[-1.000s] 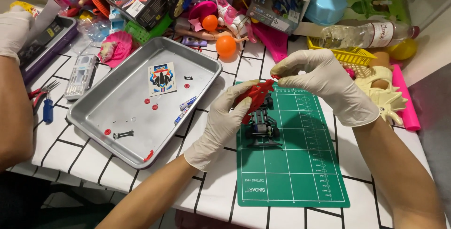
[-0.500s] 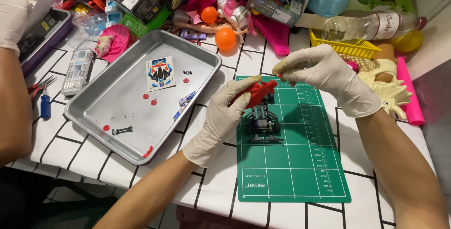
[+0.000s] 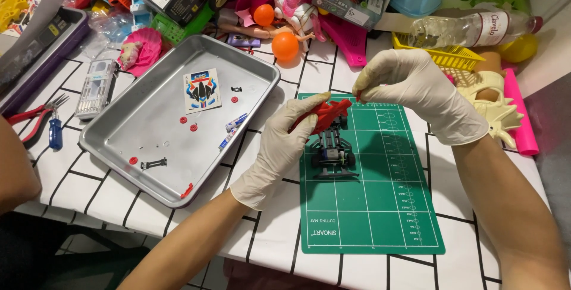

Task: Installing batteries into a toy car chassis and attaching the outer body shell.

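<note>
red car shell [image 3: 326,116]: over chassis [image 3: 333,154] on green mat [image 3: 380,218] | left hand [image 3: 285,147] clasps its side | right hand [image 3: 410,88] fingertips pinched on its front tip | likely light, thin, brittle plastic; hold by edges

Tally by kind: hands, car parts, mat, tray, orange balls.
Gloved hands: 2, left hand and right hand
Red body shell: 1
Black car chassis: 1
Green cutting mat: 1
Metal tray: 1
Orange balls: 2
Total: 8
</note>
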